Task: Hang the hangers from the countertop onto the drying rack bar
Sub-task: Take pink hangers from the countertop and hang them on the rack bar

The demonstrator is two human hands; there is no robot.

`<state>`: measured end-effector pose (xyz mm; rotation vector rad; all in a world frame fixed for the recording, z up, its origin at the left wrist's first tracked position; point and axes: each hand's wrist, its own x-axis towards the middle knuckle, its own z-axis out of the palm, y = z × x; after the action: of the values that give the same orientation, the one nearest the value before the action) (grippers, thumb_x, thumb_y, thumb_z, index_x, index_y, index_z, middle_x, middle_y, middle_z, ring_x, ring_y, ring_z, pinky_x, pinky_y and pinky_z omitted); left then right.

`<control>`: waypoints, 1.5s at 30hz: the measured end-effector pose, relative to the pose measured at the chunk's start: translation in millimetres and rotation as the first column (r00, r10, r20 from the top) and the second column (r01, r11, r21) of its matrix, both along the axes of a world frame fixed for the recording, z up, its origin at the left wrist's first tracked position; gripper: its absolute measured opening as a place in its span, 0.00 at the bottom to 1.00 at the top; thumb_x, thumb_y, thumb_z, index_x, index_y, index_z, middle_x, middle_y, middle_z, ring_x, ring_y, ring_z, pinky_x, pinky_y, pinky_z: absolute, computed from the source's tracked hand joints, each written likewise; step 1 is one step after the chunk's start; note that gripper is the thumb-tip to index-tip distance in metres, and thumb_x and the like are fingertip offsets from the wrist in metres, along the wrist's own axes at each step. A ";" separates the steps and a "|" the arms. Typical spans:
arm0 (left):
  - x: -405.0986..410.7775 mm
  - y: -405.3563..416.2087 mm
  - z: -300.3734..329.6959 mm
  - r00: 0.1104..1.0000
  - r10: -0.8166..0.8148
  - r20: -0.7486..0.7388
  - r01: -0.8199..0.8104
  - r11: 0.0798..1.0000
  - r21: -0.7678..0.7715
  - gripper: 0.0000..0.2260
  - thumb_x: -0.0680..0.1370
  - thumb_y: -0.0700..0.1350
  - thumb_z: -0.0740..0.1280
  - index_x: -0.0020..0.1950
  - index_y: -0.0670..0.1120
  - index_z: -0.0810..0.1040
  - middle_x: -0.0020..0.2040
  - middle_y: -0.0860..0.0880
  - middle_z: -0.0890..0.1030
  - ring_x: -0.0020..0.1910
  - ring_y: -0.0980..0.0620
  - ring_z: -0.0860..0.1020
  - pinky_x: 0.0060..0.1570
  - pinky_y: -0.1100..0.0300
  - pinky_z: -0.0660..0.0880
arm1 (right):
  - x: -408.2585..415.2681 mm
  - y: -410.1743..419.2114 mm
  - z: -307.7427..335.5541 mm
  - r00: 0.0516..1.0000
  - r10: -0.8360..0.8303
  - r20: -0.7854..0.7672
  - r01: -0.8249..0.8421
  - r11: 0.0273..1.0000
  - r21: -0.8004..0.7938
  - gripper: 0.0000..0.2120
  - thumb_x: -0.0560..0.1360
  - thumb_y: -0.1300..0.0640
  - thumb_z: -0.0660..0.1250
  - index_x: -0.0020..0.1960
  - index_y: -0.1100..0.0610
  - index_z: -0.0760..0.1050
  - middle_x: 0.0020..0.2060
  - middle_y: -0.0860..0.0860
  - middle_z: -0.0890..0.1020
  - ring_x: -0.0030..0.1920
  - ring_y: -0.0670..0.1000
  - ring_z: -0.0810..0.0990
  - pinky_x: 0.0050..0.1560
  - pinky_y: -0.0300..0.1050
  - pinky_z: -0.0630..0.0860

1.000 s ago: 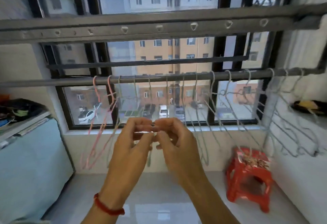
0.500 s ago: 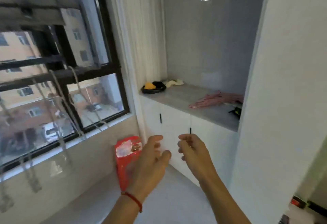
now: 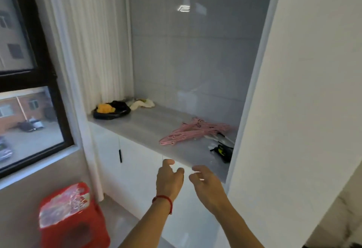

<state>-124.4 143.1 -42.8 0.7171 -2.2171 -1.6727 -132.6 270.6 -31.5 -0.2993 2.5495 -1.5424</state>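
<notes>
a bundle of pink hangers (image 3: pixel 195 131) lay on the grey countertop (image 3: pixel 148 128), so at least this batch was judged yet to be hung; the drying rack bar was out of view, hence how many already hung there could not be told; left hand (image 3: pixel 169 179) and right hand (image 3: pixel 207 186) were raised side by side in front of the countertop's near edge, below and short of the hangers, touching neither them nor each other; both hands held nothing, fingers loosely curled; on the countertop's far left end sat a black dish with an orange item (image 3: pixel 110 109) and a pale cloth (image 3: pixel 142 103); at its right end, beside the hangers, a black-and-yellow tool (image 3: pixel 222 149); a red plastic stool (image 3: pixel 72 218) stood on the floor, left of the countertop.
</notes>
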 end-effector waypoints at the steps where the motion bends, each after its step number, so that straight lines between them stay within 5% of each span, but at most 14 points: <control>1: -20.1 -3.9 -4.5 1.000 -0.001 0.002 0.001 1.000 -0.027 0.17 0.80 0.42 0.67 0.68 0.46 0.71 0.66 0.41 0.77 0.62 0.41 0.78 0.64 0.46 0.76 | -20.5 -4.3 -2.8 1.000 -0.015 -0.005 0.015 1.000 -0.004 0.16 0.84 0.53 0.62 0.71 0.50 0.72 0.64 0.49 0.78 0.57 0.47 0.76 0.56 0.38 0.71; 9: -146.5 -22.1 -36.9 0.999 -0.018 0.036 0.024 0.988 -0.155 0.16 0.80 0.42 0.68 0.69 0.48 0.74 0.67 0.46 0.77 0.63 0.45 0.78 0.64 0.49 0.77 | -169.8 -26.5 -41.9 0.997 -0.035 0.072 0.039 0.998 -0.051 0.18 0.84 0.54 0.62 0.73 0.52 0.72 0.65 0.51 0.80 0.60 0.49 0.77 0.63 0.45 0.74; 16: -235.3 -61.3 -44.6 0.986 -0.116 0.118 0.144 0.952 -0.272 0.22 0.78 0.42 0.70 0.72 0.49 0.74 0.67 0.52 0.77 0.68 0.48 0.75 0.69 0.53 0.72 | -267.8 -55.0 -55.8 0.974 0.014 0.227 0.004 0.997 -0.079 0.18 0.83 0.54 0.60 0.73 0.52 0.70 0.60 0.49 0.77 0.57 0.49 0.75 0.54 0.41 0.70; 22: -353.9 -124.4 -93.8 0.944 -0.209 0.256 0.314 0.812 -0.492 0.28 0.66 0.67 0.66 0.65 0.60 0.74 0.60 0.56 0.80 0.62 0.51 0.79 0.61 0.52 0.79 | -350.4 -107.0 -85.7 0.977 0.008 0.211 0.007 0.997 -0.071 0.17 0.84 0.47 0.62 0.71 0.47 0.71 0.60 0.44 0.79 0.59 0.47 0.79 0.56 0.40 0.72; 27: -430.0 -151.3 -104.6 0.838 -0.308 0.450 0.533 0.640 -0.554 0.42 0.70 0.68 0.67 0.80 0.55 0.58 0.81 0.47 0.58 0.80 0.43 0.57 0.74 0.44 0.62 | -426.5 -139.9 -131.3 0.989 -0.104 0.106 0.093 0.990 0.106 0.17 0.77 0.50 0.64 0.64 0.52 0.78 0.59 0.50 0.82 0.60 0.51 0.80 0.63 0.50 0.76; 31: -473.6 -171.9 -119.2 0.832 -0.341 0.437 0.552 0.585 -0.594 0.51 0.61 0.77 0.51 0.78 0.49 0.62 0.77 0.47 0.65 0.75 0.43 0.64 0.67 0.46 0.69 | -467.1 -162.6 -135.7 0.990 -0.136 0.047 0.110 0.929 0.354 0.24 0.79 0.51 0.60 0.74 0.56 0.72 0.74 0.55 0.72 0.77 0.56 0.66 0.76 0.51 0.65; 36: -509.4 -186.7 -133.7 0.832 -0.416 0.368 0.554 0.575 -0.602 0.42 0.70 0.69 0.69 0.76 0.44 0.65 0.66 0.43 0.68 0.64 0.40 0.69 0.59 0.47 0.73 | -483.2 -181.3 -138.6 0.970 -0.234 -0.068 0.229 0.774 0.591 0.30 0.75 0.46 0.48 0.69 0.58 0.75 0.69 0.54 0.75 0.72 0.58 0.69 0.73 0.53 0.69; 41: -516.0 -191.9 -146.1 0.845 -0.460 0.273 0.527 0.632 -0.568 0.37 0.59 0.69 0.66 0.59 0.46 0.79 0.50 0.48 0.69 0.52 0.40 0.72 0.52 0.49 0.74 | -484.1 -171.9 -153.4 0.943 -0.312 -0.118 0.331 0.829 0.451 0.23 0.73 0.50 0.51 0.58 0.58 0.78 0.58 0.55 0.79 0.63 0.57 0.76 0.66 0.49 0.73; 45: -522.5 -189.4 -134.9 0.802 -0.449 0.394 0.598 0.601 -0.531 0.32 0.63 0.62 0.76 0.62 0.50 0.77 0.53 0.48 0.75 0.55 0.43 0.72 0.56 0.52 0.70 | -482.1 -157.7 -146.6 0.941 -0.332 -0.063 0.335 0.893 0.299 0.12 0.78 0.57 0.62 0.59 0.58 0.76 0.58 0.52 0.77 0.59 0.53 0.77 0.59 0.45 0.73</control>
<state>-646.9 -46.3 -177.6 0.0395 -3.1236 -0.8720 -614.7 113.0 -178.0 0.1807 2.9098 -1.1995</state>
